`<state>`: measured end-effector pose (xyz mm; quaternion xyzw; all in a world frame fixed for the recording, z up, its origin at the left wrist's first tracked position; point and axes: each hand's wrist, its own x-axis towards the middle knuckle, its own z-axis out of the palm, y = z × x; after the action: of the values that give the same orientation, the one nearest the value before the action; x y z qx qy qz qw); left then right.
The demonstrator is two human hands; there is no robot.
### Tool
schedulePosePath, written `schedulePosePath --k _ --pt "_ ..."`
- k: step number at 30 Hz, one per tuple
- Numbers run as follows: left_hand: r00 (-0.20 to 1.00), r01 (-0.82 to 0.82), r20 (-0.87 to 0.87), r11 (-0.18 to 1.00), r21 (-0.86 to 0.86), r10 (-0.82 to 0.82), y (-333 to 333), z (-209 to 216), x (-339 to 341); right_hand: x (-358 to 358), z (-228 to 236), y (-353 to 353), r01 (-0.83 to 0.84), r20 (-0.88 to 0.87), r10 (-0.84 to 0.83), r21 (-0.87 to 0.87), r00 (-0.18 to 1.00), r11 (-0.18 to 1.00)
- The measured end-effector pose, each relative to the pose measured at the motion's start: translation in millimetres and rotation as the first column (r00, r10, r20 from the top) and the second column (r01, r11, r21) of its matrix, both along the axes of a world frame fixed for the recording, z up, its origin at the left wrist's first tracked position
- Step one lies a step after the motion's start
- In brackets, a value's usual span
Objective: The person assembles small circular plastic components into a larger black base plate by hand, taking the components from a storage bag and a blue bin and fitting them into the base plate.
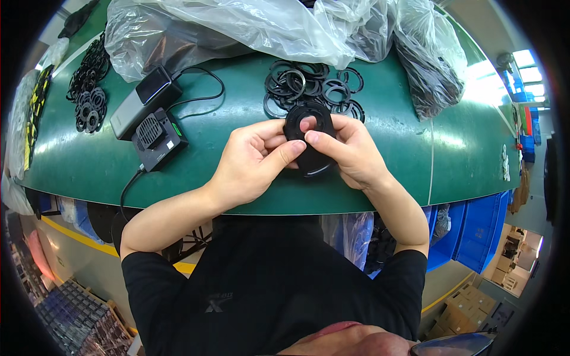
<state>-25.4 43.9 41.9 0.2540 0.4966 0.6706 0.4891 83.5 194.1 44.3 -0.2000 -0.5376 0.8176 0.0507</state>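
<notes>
Nearest: black short-sleeved shirt (267, 267) of the person; both forearms bare, reaching over the front edge of the green smooth-topped desk (380, 199).

Black rounded part with a circular opening (314, 157): held above the desk, near its front edge, between the two hands. Left hand (246, 163): fingers closed on the part's left side, thumb pressing its face. Right hand (359, 155): fingers gripping the right side, thumb laid across the face by the opening; a fingertip shows through the opening.

Left of the hands, on the desk: black box with a round slotted grille (163, 145), black cable attached. Just beyond it, touching or nearly so (cannot tell): grey block with a glossy black end (133, 107).

Directly beyond the part: loose heap of thin black rings (317, 74), overlapping; one looks lighter, greyish. Second cluster of small black rings (91, 110), far left.

Farthest: large crumpled translucent plastic bag (237, 29) along the back; at right, translucent bag of dark contents (430, 71). Individual items inside indistinct.
</notes>
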Motion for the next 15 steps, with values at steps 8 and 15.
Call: schedulePosePath --k 8,15 --pt "0.992 0.126 -0.026 0.992 -0.025 -0.127 -0.2 -1.9 -5.4 -1.0 -2.2 3.7 0.283 -0.204 -0.208 0.48 0.956 0.83" --pt "0.998 0.055 0.01 0.998 -0.017 -0.055 2.9 -2.9 -4.9 1.5 -2.6 -1.5 -0.02 0.051 0.017 0.061 0.999 0.998"
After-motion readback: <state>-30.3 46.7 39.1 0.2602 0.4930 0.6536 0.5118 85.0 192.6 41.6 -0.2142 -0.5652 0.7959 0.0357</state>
